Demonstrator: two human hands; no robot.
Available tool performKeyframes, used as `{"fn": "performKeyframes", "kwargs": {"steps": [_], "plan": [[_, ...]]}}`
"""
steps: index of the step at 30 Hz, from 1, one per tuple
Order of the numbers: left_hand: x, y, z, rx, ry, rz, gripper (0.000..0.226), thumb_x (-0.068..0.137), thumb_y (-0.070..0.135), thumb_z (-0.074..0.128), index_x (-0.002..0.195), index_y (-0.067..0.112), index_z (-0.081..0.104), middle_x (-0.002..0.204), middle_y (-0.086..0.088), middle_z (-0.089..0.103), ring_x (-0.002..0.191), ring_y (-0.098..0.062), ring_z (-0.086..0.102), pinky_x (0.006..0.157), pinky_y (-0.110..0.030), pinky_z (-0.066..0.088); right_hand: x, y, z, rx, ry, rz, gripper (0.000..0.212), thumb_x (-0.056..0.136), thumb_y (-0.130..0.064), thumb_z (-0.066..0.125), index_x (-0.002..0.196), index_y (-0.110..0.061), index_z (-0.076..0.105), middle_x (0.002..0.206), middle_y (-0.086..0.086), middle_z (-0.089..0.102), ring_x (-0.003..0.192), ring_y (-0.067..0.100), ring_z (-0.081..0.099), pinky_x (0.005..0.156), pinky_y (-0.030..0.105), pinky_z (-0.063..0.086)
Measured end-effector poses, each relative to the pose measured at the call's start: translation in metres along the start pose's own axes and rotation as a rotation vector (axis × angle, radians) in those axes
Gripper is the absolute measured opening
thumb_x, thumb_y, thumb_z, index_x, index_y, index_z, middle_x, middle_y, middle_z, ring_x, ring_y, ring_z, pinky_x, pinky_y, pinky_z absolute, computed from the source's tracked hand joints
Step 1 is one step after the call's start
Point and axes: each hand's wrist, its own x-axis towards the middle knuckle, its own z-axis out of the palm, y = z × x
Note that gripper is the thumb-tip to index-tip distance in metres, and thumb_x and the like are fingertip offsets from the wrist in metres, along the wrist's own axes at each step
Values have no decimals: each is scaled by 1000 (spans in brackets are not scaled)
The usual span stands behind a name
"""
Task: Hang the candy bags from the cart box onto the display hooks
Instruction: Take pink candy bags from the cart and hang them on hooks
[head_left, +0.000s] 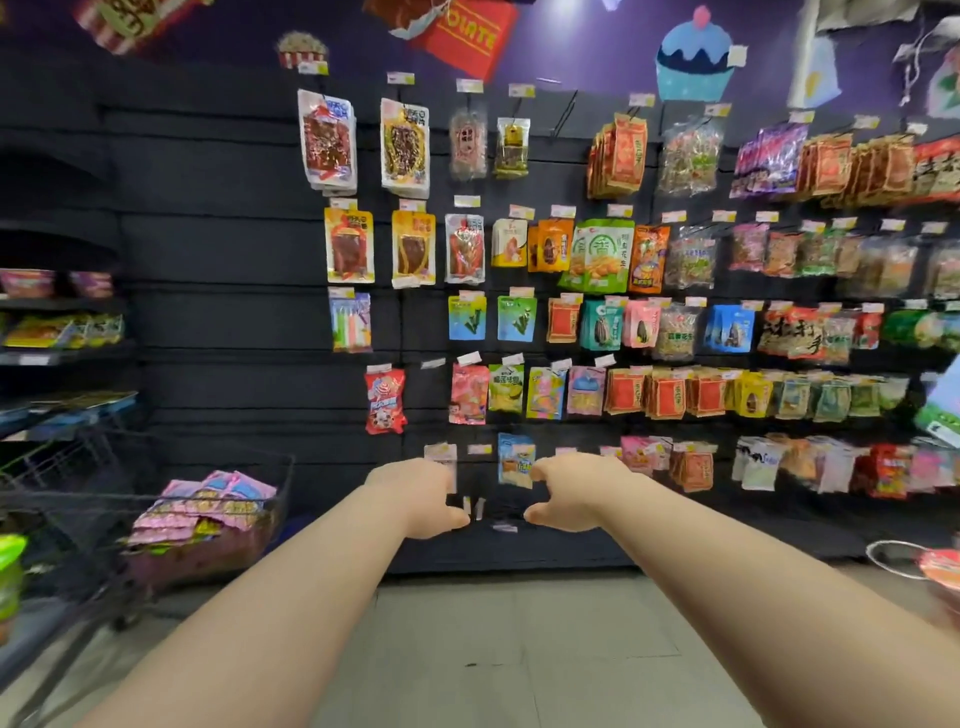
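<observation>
Right hand (571, 493) beside upright blue bag (514, 457)

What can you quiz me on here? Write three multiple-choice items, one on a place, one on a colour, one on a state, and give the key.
1. Where is the box of candy bags?
A. in the cart at the left
B. on the floor at the right
C. on the top hooks

2. What colour is the cupcake picture mostly?
A. green
B. blue
C. yellow

3. How are the left hand and right hand placed?
A. both in the box
B. one at the person's side
C. both stretched toward the bottom of the display wall

Key: 1 A, wire mesh surrounds the box. 2 B, its frosting and cup are light blue. 3 C, both arms reach forward, side by side.
</observation>
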Motion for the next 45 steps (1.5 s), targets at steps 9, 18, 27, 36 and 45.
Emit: {"fn": "performKeyframes", "kwargs": {"steps": [9,18,27,36,45], "plan": [[116,-64,35,-17,3,-169,51,91,51,48,132,21,51,132,1,56,115,-20,56,91,-36,50,172,-7,18,-11,-30,-201,56,93,-49,47,142,-23,39,142,3,48,128,29,47,99,40,41],[216,-121,58,-85,-22,-415,48,92,48,49,130,20,52,124,-3,58,109,-23,57,81,-31,46,335,-12,29,-29,-55,-414,54,93,-47,47,141,-23,40,139,4,50,123,29,51,93,38,43],[277,-225,93,-91,-90,-559,40,87,52,51,113,23,60,114,0,63,106,-24,60,84,-34,50,455,-76,45,2,-121,-563,55,93,-45,49,142,-23,38,142,2,47,126,26,48,103,41,41],[338,-369,134,-119,-169,-611,41,86,52,53,115,23,61,113,-1,64,105,-24,60,85,-34,50,576,-191,66,13,-183,-583,51,93,-44,49,138,-23,41,138,2,50,123,26,51,98,40,40],[386,-488,149,-111,-176,-646,43,90,51,50,120,21,56,121,-3,62,113,-26,57,89,-34,47,678,-285,77,-2,-221,-626,54,93,-46,50,141,-23,39,141,1,47,125,26,49,99,41,41]]}}
